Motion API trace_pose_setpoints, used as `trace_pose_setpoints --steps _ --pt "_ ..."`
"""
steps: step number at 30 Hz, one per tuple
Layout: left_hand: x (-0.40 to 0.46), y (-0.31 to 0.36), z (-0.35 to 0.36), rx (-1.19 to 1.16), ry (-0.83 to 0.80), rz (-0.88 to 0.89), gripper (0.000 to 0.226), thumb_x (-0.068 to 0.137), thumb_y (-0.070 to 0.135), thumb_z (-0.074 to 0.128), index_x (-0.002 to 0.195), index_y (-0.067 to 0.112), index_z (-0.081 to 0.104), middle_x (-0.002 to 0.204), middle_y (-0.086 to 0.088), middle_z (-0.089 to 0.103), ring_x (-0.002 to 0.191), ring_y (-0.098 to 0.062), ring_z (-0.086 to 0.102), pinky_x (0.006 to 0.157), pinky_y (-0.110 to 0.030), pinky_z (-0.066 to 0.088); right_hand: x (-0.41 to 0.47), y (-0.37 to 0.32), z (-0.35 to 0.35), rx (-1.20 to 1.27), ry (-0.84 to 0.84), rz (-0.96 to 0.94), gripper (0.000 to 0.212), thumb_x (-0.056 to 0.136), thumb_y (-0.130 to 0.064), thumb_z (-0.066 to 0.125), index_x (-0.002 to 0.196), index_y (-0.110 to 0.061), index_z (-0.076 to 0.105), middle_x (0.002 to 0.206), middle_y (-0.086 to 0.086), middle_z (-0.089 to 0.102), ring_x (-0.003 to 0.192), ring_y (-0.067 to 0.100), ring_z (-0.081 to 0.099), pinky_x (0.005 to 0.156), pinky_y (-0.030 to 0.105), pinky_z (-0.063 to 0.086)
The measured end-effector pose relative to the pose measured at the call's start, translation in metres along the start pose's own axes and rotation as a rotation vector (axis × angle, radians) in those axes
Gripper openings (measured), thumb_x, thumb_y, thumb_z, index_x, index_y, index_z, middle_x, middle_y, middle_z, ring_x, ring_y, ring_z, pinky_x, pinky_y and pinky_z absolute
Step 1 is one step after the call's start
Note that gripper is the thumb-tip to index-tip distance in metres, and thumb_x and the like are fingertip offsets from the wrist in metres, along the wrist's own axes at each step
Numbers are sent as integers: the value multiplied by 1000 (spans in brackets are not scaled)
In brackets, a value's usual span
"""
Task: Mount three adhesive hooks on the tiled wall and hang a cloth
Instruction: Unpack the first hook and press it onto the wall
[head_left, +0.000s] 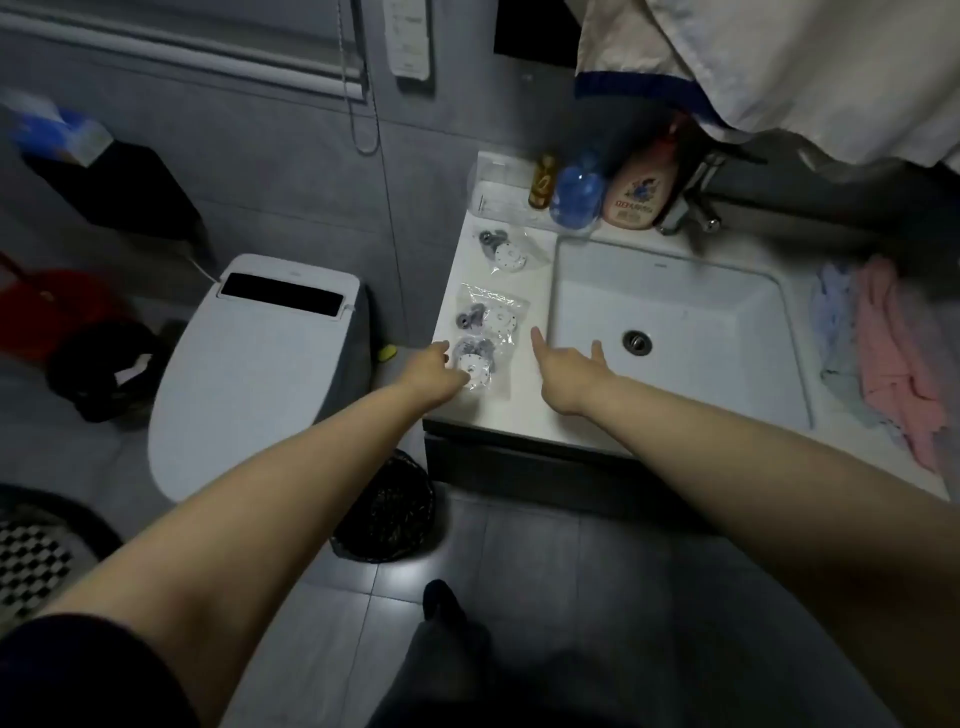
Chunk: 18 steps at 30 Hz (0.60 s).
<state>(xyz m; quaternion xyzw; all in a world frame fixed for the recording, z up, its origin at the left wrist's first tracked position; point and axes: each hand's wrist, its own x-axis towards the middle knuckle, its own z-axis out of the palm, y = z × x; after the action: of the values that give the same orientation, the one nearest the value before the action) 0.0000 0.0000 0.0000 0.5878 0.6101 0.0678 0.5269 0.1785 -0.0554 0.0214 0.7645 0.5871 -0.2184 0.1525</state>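
Three clear bags with white and grey adhesive hooks lie in a row on the white counter (519, 405) left of the sink: a far bag (506, 252), a middle bag (491, 317) and a near bag (475, 361). My left hand (434, 371) is at the near bag's left edge, fingers curled at it; whether it grips the bag is unclear. My right hand (569, 371) hovers to the right of the bags with forefinger and thumb stretched out, holding nothing. A pink cloth (893, 358) lies on the counter right of the sink. The grey tiled wall (291, 171) rises behind.
The white sink basin (675, 332) fills the counter's middle, tap (691, 202) and bottles (636, 192) behind it. A white toilet (260, 364) stands to the left, a black mesh bin (387, 512) below the counter's corner. Pale fabric (779, 62) hangs overhead at top right.
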Motion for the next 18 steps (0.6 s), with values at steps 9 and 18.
trace_pose_setpoints --steps 9,18 --pt "27 5 17 -440 133 -239 14 96 7 53 110 10 55 85 -6 54 78 -24 52 67 -28 39 40 -6 30 509 -86 95 60 99 -18 36 156 -12 16 141 20 50 130 37 44 97 34 42" --pt "43 2 26 -433 166 -393 31 93 4 51 62 9 46 58 -10 41 48 -21 34 48 -25 24 67 -17 35 1262 -150 265 61 91 -14 64 146 -9 37 127 15 58 90 24 60 74 33 52"
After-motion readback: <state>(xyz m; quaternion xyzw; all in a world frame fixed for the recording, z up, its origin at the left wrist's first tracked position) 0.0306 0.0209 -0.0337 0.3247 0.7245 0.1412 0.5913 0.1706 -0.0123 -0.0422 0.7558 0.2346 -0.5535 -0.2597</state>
